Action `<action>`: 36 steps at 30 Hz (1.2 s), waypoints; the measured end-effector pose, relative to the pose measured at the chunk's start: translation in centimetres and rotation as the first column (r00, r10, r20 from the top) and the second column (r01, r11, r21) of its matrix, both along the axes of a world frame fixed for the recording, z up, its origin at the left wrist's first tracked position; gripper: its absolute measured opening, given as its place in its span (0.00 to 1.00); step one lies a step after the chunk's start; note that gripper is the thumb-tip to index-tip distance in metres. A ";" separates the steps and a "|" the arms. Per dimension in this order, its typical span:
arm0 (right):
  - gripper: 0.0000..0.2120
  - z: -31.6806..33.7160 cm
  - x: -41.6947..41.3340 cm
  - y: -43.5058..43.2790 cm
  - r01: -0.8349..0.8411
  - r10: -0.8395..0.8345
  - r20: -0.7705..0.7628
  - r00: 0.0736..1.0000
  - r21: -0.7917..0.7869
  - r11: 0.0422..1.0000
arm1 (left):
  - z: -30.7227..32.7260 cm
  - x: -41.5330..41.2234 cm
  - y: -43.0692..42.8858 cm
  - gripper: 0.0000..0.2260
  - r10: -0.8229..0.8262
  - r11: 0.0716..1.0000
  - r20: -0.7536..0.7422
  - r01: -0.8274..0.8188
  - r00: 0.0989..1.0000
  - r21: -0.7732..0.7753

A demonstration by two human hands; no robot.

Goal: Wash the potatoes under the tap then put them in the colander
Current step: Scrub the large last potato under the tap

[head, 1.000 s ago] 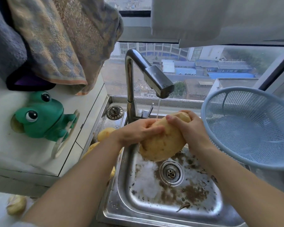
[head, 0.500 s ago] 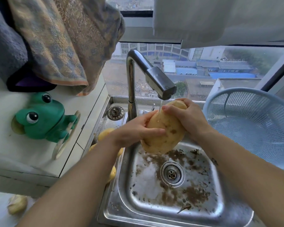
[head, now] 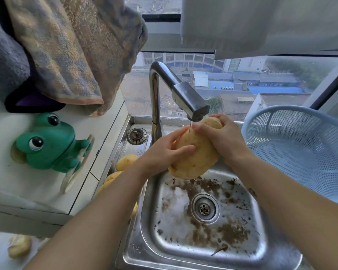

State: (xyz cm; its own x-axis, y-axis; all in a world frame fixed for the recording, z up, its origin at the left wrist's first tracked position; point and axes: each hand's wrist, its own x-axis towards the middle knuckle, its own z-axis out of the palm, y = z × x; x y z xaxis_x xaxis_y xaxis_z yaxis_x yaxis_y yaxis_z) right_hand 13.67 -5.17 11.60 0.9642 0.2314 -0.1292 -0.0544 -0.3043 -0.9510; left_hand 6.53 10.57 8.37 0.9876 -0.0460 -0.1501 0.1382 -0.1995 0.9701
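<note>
Under tap [head: 191, 106], potato [head: 196, 159] axis approx. up-R.

potato [head: 195, 152] under tap [head: 183, 94], over sink [head: 144, 240] | colander [head: 281, 114] right | spare potatoes [head: 126, 161] left, perhaps three

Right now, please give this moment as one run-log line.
step: rinsing | potato: under tap stream, over sink | left hand: grips potato | right hand: grips potato | colander: no potato visible

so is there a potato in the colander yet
No, the visible mesh of the colander holds nothing; the potato is gripped by the left hand and right hand under the tap.
</note>
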 end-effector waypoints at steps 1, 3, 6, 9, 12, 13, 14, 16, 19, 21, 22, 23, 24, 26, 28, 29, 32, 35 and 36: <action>0.21 0.0 -0.1 0.0 -0.015 0.015 -0.003 1.000 -0.005 1.000 | -0.1 -0.1 0.7 0.32 -0.018 0.994 -0.045 0.013 0.999 -0.106; 0.21 -0.1 -0.2 0.0 -0.046 0.046 0.005 0.999 -0.030 0.999 | -0.4 -0.4 1.3 0.29 -0.033 0.972 -0.083 0.013 0.996 -0.235; 0.21 -0.2 -0.2 0.2 -0.038 0.039 0.018 0.999 -0.043 0.998 | 0.0 -0.5 0.3 0.28 0.033 0.973 -0.071 -0.048 0.997 -0.227; 0.21 -0.2 -0.2 0.4 -0.045 0.046 0.021 0.999 -0.067 0.997 | 0.5 -0.2 -1.2 0.29 0.065 0.995 -0.023 -0.066 0.998 -0.073; 0.21 -0.4 -0.2 0.2 -0.043 0.045 0.019 0.999 -0.081 0.996 | -0.1 -0.1 -1.2 0.36 -0.017 0.998 -0.014 0.017 1.000 0.055; 0.21 -0.5 -0.2 0.1 -0.043 0.045 0.020 0.999 -0.079 0.996 | -0.2 -0.1 -0.9 0.37 -0.049 0.997 -0.023 0.050 0.999 0.058; 0.21 -0.6 -0.2 0.1 -0.045 0.047 0.021 0.999 -0.073 0.996 | -0.2 -0.2 -0.6 0.36 -0.071 0.997 -0.034 0.072 0.997 0.039; 0.21 -0.7 -0.3 0.1 -0.051 0.052 0.018 0.998 -0.065 0.997 | -0.2 -0.4 -0.3 0.34 -0.063 0.998 -0.036 0.062 0.997 -0.018; 0.21 -0.9 -0.2 0.2 -0.029 0.029 -0.008 1.000 -0.053 0.998 | -0.4 -0.5 -1.3 0.30 0.076 0.997 0.007 -0.076 0.997 0.014; 0.20 -0.9 -0.1 0.0 0.013 -0.013 -0.051 0.999 0.001 1.000 | -0.7 -0.5 -2.7 0.28 0.198 0.976 0.067 -0.203 0.978 0.075; 0.20 -1.0 -0.1 -0.1 0.027 -0.027 -0.060 0.998 0.015 1.000 | -0.8 -0.4 -3.3 0.24 0.257 0.960 0.094 -0.266 0.962 0.091; 0.19 -1.1 -0.2 -0.1 0.031 -0.031 -0.051 0.998 0.010 0.999 | -0.9 -0.3 -3.8 0.20 0.322 0.938 0.115 -0.333 0.940 0.096; 0.19 -1.3 -0.4 -0.2 0.030 -0.030 -0.035 0.999 -0.002 1.000 | -1.0 -0.3 -4.2 0.17 0.389 0.911 0.124 -0.401 0.913 0.094; 0.18 -1.8 -1.0 -0.4 0.037 -0.037 -0.013 0.999 -0.009 0.999 | -1.6 -0.1 -4.5 0.16 0.500 0.859 0.072 -0.504 0.863 0.090; 0.18 -2.4 -1.5 -0.7 0.060 -0.061 -0.010 0.998 -0.008 0.998 | -2.7 0.2 -4.5 0.17 0.539 0.840 -0.032 -0.535 0.841 0.097; 0.17 -2.7 -1.7 -0.9 0.075 -0.075 -0.003 0.997 -0.011 0.997 | -3.3 0.3 -4.6 0.17 0.540 0.841 -0.082 -0.532 0.838 0.098; 0.19 -3.2 -2.0 -1.7 0.146 -0.147 0.026 0.989 0.011 0.989 | -4.2 0.1 -5.0 0.19 0.562 0.826 -0.157 -0.559 0.812 0.066; 0.22 -3.3 -2.0 -1.8 0.244 -0.246 0.029 0.969 0.059 0.968 | -4.3 -0.7 -6.4 0.21 0.552 0.833 -0.038 -0.551 0.833 0.046; 0.22 -3.2 -2.1 -1.8 0.270 -0.272 0.024 0.962 0.076 0.960 | -4.3 -1.1 -7.2 0.23 0.542 0.840 -0.002 -0.541 0.841 0.030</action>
State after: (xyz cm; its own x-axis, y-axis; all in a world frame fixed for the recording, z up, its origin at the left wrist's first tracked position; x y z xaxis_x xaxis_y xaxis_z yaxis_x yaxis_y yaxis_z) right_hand 11.58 -6.98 8.41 0.9956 -0.0319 -0.0876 -0.0924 -0.2138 -0.9725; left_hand 5.40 3.41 4.09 0.8524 0.5000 -0.1533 0.2413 -0.1160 0.9635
